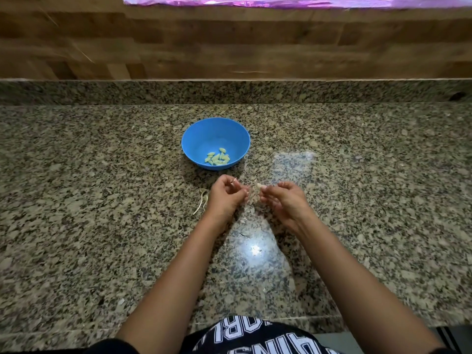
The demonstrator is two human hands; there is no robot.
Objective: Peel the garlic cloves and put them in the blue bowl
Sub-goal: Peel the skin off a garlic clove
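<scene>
Right hand [283,198] — garlic clove [259,186]; left hand [224,195] — skin [252,194]

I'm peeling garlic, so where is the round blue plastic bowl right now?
In the head view, the round blue plastic bowl sits near centre on the speckled granite counter, just beyond the left hand, with pale peeled cloves inside.

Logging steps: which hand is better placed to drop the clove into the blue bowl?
Likely right: the right hand pinches the pale garlic clove near the round blue bowl; the left hand seems to hold only skin.
</scene>
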